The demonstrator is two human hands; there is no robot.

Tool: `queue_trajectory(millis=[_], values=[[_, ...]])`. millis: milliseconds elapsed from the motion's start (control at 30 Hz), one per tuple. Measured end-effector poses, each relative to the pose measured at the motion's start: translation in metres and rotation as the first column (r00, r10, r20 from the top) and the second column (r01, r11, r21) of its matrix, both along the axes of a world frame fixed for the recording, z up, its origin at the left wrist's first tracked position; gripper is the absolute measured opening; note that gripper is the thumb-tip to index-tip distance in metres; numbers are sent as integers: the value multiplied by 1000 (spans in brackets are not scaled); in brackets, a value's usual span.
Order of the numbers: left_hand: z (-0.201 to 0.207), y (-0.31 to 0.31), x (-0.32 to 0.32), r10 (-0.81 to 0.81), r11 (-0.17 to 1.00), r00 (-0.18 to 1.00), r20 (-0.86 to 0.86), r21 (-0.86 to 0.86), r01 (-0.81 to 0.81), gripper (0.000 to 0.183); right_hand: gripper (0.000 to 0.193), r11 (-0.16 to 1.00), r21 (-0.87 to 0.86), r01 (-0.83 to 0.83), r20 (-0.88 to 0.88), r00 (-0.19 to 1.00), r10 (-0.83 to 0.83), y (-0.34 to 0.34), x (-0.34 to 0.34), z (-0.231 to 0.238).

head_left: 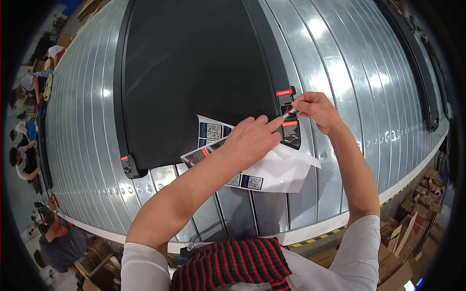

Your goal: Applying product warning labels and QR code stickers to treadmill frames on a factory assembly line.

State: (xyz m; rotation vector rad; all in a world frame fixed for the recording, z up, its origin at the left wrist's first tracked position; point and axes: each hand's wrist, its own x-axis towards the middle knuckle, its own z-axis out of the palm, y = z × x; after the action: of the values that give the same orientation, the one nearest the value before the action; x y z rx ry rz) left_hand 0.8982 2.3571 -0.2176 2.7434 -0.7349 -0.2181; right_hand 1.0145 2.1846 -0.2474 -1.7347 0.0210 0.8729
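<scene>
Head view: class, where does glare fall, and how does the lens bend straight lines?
Head view: bright glare streaks the metal slats at upper right; the black panel stays matte and dark; fisheye curves the slat seams and the table's front edge; both hands, left and right, look sharp.

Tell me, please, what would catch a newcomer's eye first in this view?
Probably the two hands meeting at centre right: the right hand pinches a small strip at a black-and-red label on the side rail of a big black belt, while the left hand presses a fingertip beside it. Under the left hand lie white sticker sheets on a ribbed metal conveyor.
</scene>
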Motion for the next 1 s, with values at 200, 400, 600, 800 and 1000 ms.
queue_trajectory(millis=[200, 400, 600, 800, 1000], values=[[7, -6, 11, -60, 992, 983, -172, 95, 77, 9, 11, 999, -28, -44, -5, 999, 44, -1, -1, -5], [2, -10, 10, -20, 998, 996, -83, 59, 25, 9, 14, 987, -142, -77, 137, 986, 96, 3, -2, -2], [-7, -2, 11, 14, 998, 999, -34, 64, -12, 8, 65, 814, -571, 106, 717, 548, 432, 5, -4, 2], [-13, -23, 4, -9, 998, 999, 52, -61, 12, 8, 69, 909, -350, 226, 641, 766, 57, -2, 15, -39], [86, 24, -54, 329, 425, 674, -661, -534, -731, 18, 42, 942, 63, 329, 416, 849, -324, -95, 1, -11]])
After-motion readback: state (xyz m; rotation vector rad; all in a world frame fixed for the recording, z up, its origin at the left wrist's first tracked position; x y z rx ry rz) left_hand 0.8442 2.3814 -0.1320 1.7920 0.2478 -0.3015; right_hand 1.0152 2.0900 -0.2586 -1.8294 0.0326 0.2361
